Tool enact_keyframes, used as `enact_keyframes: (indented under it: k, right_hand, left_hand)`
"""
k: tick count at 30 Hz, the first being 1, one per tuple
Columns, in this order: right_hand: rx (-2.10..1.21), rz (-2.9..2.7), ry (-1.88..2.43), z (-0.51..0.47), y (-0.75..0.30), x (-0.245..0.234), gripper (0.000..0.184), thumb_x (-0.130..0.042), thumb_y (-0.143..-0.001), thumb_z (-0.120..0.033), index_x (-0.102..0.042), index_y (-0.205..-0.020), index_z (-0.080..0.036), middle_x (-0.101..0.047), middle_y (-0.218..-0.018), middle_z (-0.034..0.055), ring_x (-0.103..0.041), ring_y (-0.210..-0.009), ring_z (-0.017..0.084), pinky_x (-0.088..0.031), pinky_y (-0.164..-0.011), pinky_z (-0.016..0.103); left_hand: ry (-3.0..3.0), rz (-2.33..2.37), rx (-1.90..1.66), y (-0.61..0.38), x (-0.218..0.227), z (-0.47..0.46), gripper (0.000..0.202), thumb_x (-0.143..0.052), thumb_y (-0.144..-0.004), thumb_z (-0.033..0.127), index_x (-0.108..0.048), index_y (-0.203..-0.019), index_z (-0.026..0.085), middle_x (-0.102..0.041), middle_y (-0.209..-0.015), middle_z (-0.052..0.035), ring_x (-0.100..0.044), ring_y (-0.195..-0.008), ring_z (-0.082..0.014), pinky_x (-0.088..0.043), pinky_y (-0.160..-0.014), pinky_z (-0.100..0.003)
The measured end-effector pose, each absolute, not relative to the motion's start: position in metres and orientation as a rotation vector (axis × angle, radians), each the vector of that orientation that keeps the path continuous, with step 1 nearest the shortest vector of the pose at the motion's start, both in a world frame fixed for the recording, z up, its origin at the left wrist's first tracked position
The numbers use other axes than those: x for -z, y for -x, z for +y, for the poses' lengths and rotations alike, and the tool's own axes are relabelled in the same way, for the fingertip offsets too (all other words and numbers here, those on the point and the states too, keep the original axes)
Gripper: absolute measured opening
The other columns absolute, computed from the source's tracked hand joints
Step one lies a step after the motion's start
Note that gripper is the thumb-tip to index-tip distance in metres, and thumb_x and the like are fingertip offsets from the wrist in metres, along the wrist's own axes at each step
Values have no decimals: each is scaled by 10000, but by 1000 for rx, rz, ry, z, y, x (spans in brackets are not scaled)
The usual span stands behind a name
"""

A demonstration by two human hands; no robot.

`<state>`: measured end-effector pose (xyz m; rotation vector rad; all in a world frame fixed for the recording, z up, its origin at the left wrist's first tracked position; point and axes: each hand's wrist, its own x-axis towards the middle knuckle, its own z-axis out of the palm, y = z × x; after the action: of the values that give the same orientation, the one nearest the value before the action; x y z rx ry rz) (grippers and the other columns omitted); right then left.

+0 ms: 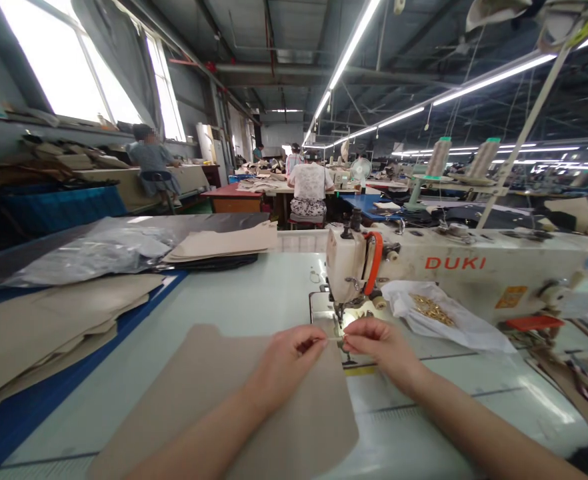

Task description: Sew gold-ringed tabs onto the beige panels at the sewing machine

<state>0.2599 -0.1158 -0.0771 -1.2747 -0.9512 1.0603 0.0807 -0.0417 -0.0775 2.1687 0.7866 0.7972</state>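
My left hand (299,348) is closed in a pinch over the top right part of a beige fabric panel (214,400). Close beside it, my right hand (377,343) pinches too, just in front of the needle area of the sewing machine (347,267). A thin pale strip (335,339) spans the small gap between the fingertips of both hands; its exact kind is too small to make out. The panel lies flat on the pale table (234,293), under my left forearm.
A white bag of small gold-coloured metal parts (431,310) rests against the machine. At left are stacked beige panels (39,327), a clear plastic bag (104,250) and another panel stack (219,240). Thread cones (439,159) stand behind. Two people sit farther off.
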Motion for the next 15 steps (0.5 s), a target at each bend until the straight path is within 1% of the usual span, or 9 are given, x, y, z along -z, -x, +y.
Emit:
enact_keyframes:
  k: [3,6,9,12,15]
  right_hand:
    - [-937,-1076,1355,-108,-253,82,108,-695,-563,-235,-658,-656,-196,-641,-596,-28,-582,-580,132,-466,-608,262]
    - [-857,-1158,1407,-104,-246,83,102,-614,-576,-195,-660,-667,-201,-628,-598,-30,-544,-573,127,-439,-572,249]
    - [-857,-1163,1385,-104,-241,83,110,-599,-587,-201,-661,-677,-199,-629,-608,-25,-539,-581,127,-433,-566,245]
    - [-855,-1148,1328,-105,-238,83,108,-626,-603,-235,-661,-695,-189,-644,-637,-12,-563,-605,135,-449,-583,252]
    - [-801,-1141,1305,-106,-236,86,166,-652,-622,-268,-664,-764,-184,-666,-688,6,-601,-643,155,-483,-625,274]
  left_hand:
    - [-2248,778,-808,-81,81,-42,184,-516,-807,293,-678,-786,209,-669,-710,14,-577,-628,-130,-444,-641,-220]
    - [-2297,795,-813,-81,85,-41,176,-496,-809,255,-662,-777,204,-650,-693,17,-568,-618,-121,-431,-619,-213]
    - [-2304,837,-833,-81,85,-41,168,-489,-798,231,-646,-746,197,-631,-666,18,-562,-614,-121,-423,-605,-215]
    - [-2286,854,-875,-81,83,-42,170,-484,-793,235,-635,-727,195,-625,-660,17,-555,-605,-120,-424,-596,-219]
    - [-2280,871,-900,-81,81,-43,168,-484,-796,238,-627,-719,195,-623,-657,18,-544,-592,-115,-428,-594,-219]
